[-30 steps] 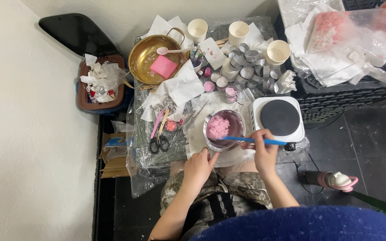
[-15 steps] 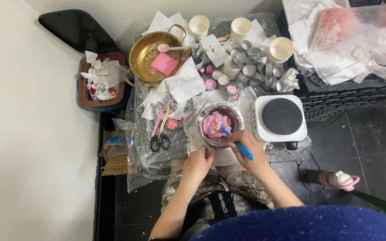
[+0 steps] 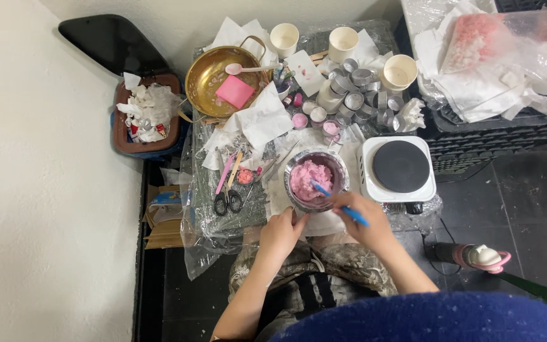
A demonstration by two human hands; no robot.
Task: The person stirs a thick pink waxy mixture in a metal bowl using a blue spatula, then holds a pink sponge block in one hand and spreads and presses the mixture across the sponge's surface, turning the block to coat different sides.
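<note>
A small metal pot (image 3: 294,166) full of pink flaky stuff (image 3: 310,178) sits on the plastic-covered low table (image 3: 205,209) in front of me. My right hand (image 3: 363,221) grips a blue stick-like tool (image 3: 340,203) whose tip dips into the pink mass. My left hand (image 3: 281,232) rests at the pot's near rim, fingers touching it.
A white single hot plate (image 3: 400,168) stands right of the pot. Behind are a brass bowl (image 3: 205,76) with a pink block and spoon, several small metal tins (image 3: 359,98), paper cups (image 3: 284,38), tissues, scissors (image 3: 228,199). A waste bin (image 3: 144,120) stands left; a bottle (image 3: 476,256) lies on the floor at right.
My right hand swung the blue tool from lying across the pot toward the hot plate to pointing down into the pink mass. The left hand has come close to the pot's rim.
</note>
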